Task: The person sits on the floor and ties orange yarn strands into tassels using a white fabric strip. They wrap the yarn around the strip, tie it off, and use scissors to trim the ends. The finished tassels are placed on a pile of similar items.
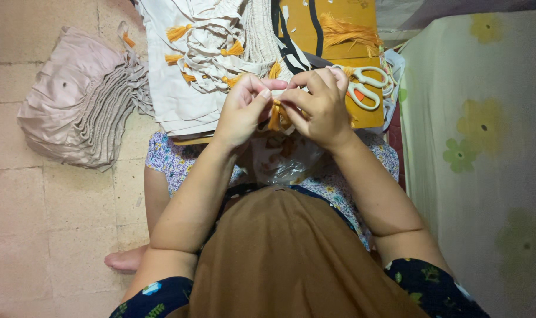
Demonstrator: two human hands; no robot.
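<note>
Left hand (243, 109): centre of the frame, fingers pinched together on the orange tassel (275, 115).
Right hand (321, 106): just beside the left, fingertips clamped on the same tassel from the other side.
Orange tassel: hangs between both hands, above a clear plastic bag (282, 160) on the lap.
Scissors (365, 86): pale handles, upper right, just beyond the right hand.
Cream cloth with tassels (191, 65): top centre.
Folded pinkish fabric (79, 100): upper left, on the floor (50, 212).
Flowered sheet (486, 129): right edge.
</note>
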